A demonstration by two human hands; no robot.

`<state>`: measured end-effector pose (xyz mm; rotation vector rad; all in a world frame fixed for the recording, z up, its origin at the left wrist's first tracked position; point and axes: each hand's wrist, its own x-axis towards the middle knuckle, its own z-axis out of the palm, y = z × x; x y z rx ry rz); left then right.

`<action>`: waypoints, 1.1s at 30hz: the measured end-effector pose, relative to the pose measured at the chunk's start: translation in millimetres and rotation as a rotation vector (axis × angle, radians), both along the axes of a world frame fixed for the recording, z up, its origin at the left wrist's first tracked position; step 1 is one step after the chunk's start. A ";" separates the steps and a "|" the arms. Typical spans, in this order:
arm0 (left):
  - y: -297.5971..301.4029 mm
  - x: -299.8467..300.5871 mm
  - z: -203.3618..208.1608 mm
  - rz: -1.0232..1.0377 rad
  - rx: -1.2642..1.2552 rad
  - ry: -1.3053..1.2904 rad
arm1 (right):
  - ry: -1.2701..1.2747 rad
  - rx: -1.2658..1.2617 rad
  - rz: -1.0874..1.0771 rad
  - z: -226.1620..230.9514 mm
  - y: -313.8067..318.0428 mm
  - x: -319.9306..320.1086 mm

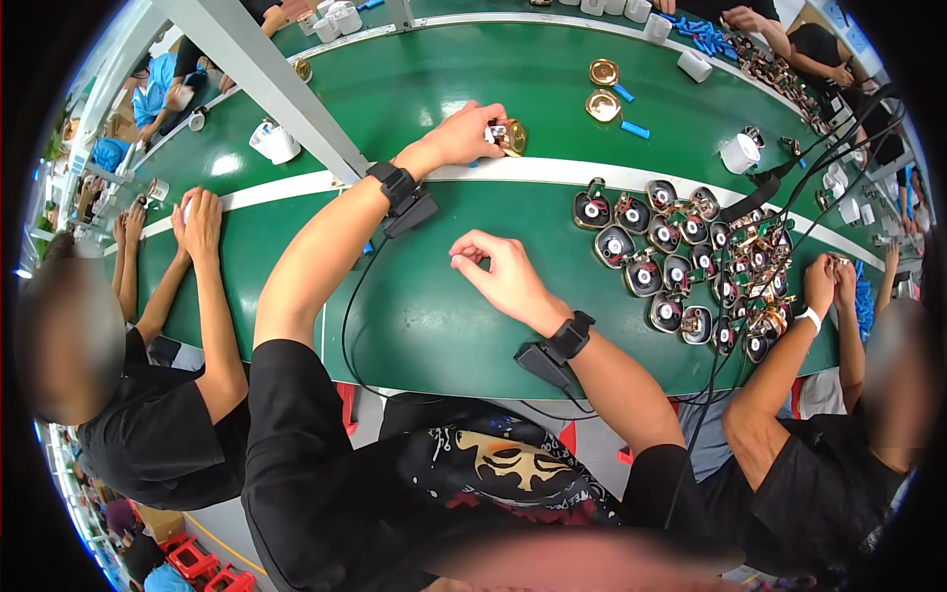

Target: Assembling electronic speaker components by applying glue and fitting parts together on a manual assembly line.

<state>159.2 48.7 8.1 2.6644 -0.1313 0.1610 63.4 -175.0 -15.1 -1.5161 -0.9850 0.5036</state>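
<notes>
My left hand reaches out to the far side of the white strip, its fingers closed on a small assembly with a round gold-coloured cap. A bit of blue shows just below those fingers; what it belongs to is hidden. Nearer to me, my right hand hovers over the green table, loosely curled, with a gap between thumb and fingers and nothing visible in it. To its right lie several black-and-gold speaker units with wires, the nearest a short way from the hand.
A white strip crosses the green surface. Beyond it lie gold discs, blue cylinders and white housings. A grey post rises at left. Black cables trail from both wrists. Co-workers' hands are busy on both sides.
</notes>
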 end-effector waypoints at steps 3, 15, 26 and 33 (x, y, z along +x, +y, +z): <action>-2.1 -21.1 23.6 -0.092 -0.061 -0.003 | -0.003 -0.019 0.013 2.4 0.9 1.1; 33.4 -224.6 83.0 0.248 -0.506 -0.058 | 0.001 -0.022 -0.008 -1.6 0.3 1.5; 62.4 -257.3 25.2 0.537 -0.278 -0.057 | -0.060 -0.047 -0.041 3.6 0.0 -2.5; 42.8 -240.7 43.2 0.590 0.027 -0.115 | -0.054 0.010 -0.016 -3.8 -0.7 2.2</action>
